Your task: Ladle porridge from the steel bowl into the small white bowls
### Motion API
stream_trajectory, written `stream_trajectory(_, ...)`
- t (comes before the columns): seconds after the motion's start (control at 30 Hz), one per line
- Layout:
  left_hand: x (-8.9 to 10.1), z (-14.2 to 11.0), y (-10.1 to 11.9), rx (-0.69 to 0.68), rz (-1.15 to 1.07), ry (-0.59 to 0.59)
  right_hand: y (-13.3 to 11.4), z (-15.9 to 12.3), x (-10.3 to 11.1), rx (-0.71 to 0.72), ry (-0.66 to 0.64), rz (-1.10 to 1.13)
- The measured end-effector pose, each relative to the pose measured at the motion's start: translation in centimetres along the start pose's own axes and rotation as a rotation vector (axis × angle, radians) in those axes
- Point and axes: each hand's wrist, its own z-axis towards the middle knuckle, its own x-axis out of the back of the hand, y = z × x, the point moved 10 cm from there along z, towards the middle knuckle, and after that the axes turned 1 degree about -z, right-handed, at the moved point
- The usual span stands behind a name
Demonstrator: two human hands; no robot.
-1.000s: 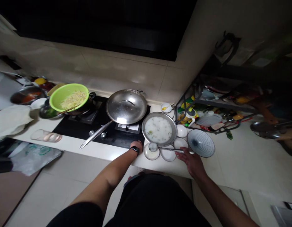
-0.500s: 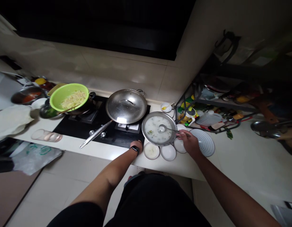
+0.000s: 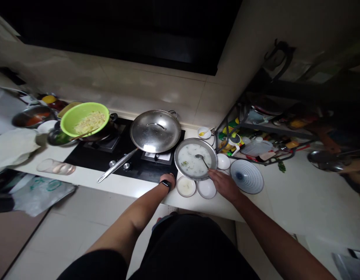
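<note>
My right hand is closed around the handle of a ladle, whose head dips into a metal basin of white, porridge-like liquid with green bits. Just in front of the basin stand two small bowls: a partly filled one with the same pale liquid, and a white one with nothing visible inside. Another small bowl lies mostly hidden behind my right hand. My left hand, below a black watch, rests at the stove's front edge left of the filled bowl; its fingers are hidden.
A lidded pan sits on the black stove, its long handle pointing front left. Left of it is a green bowl of bean sprouts. To the right are a patterned bowl, a small white bowl and a condiment rack.
My right hand has carried the ladle from over the filled small bowl into the basin, then come forward and left, with the ladle's handle swinging round. My left hand stays put.
</note>
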Motion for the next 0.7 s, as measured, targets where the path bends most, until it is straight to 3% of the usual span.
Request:
stream_trajectory(0.13,0.1,0.1,-0.2,0.019,-0.021,0.021,1.3,-1.7,1.5,-0.209,0.163,0.209)
stream_trajectory(0.23,0.0,0.1,-0.1,0.009,-0.008,0.022,2.3,-4.2,2.8,-0.493,0.297,0.489)
stream_trajectory(0.33,0.0,0.1,0.0,0.001,-0.003,0.016,2.2,-6.6,2.0,-0.719,0.332,0.738)
stream_trajectory(0.4,0.0,0.0,0.0,0.000,-0.003,0.012,1.4,-7.4,0.9,-0.750,0.259,0.777)
stream_trajectory(0.53,0.0,0.0,-0.1,0.011,-0.006,-0.002,-0.6,-8.1,-1.7,-0.653,0.086,0.755)
stream_trajectory(0.7,0.0,0.0,-0.2,0.009,-0.023,0.012,-0.3,-8.8,-4.5,-0.674,0.080,0.808)
